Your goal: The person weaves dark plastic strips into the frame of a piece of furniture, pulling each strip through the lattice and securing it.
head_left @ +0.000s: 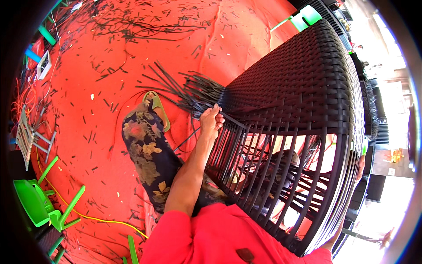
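Observation:
A large black woven rattan piece [290, 83], perhaps a chair, tilts across my lap, with a tight weave on its upper part. Bare parallel strips [272, 171] span its open lower part. My left hand [212, 118] is closed at the near left corner of the weave, beside a splayed bundle of loose black strips [200, 90]. Whatever its fingers pinch is hidden. Along the outer right side of the piece, my right hand [361, 167] touches the slatted side. Slats and frame cover most of that hand, so its fingers are not clear.
Cut black strip scraps [145, 33] litter the red floor covering [176, 53]. Green plastic chairs [33, 204] stand at lower left, with a yellow cable [105, 219] nearby. Another green chair [307, 17] is beyond the woven piece. My sandalled foot [159, 110] rests near the strip bundle.

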`<state>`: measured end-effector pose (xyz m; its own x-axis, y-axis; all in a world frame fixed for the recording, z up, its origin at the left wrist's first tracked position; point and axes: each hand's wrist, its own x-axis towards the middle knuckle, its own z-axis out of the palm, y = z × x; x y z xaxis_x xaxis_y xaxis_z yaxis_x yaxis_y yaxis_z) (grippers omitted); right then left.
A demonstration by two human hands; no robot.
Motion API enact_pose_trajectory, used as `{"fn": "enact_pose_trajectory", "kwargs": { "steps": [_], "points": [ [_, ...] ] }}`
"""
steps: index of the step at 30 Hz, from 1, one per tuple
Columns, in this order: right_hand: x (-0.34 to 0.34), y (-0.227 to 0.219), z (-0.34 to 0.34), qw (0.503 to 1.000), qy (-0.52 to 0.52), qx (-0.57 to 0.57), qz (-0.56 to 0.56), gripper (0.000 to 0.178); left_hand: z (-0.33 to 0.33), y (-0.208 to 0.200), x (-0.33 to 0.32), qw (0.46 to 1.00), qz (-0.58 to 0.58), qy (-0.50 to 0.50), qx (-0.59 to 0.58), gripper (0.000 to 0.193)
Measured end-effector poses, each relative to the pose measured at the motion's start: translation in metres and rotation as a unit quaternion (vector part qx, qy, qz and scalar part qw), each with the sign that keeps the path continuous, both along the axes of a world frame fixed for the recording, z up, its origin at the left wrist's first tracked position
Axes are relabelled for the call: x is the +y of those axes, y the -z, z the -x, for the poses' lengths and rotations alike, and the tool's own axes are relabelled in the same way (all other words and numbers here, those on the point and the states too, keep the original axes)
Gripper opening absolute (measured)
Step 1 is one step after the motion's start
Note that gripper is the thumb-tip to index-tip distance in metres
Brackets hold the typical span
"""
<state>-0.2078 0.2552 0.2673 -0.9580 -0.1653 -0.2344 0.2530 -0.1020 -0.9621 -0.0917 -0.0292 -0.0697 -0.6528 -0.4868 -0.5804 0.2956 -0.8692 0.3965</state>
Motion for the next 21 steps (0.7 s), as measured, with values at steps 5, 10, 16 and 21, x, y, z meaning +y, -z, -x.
{"fn": "enact_pose_trajectory", "kwargs": {
  "steps": [5, 10, 16, 21],
  "points": [
    [0.001, -0.002, -0.002, 1.0, 0.009, -0.003, -0.01, 0.027, 0.015, 0.013, 0.007, 0.997, 0.023, 0.027, -0.07, 0.024],
    [0.007, -0.004, -0.003, 0.999, 0.024, -0.008, -0.022, 0.027, 0.028, 0.023, 0.008, 0.992, 0.067, 0.017, -0.102, 0.025],
    [0.008, -0.004, -0.004, 1.0, 0.021, -0.011, -0.013, 0.027, 0.041, 0.024, 0.025, 0.989, 0.067, 0.071, -0.112, 0.024],
    [0.015, -0.001, -0.002, 1.0, 0.007, -0.007, -0.003, 0.027, 0.031, 0.034, 0.035, 0.987, -0.011, 0.102, -0.126, 0.021]
  ]
}}
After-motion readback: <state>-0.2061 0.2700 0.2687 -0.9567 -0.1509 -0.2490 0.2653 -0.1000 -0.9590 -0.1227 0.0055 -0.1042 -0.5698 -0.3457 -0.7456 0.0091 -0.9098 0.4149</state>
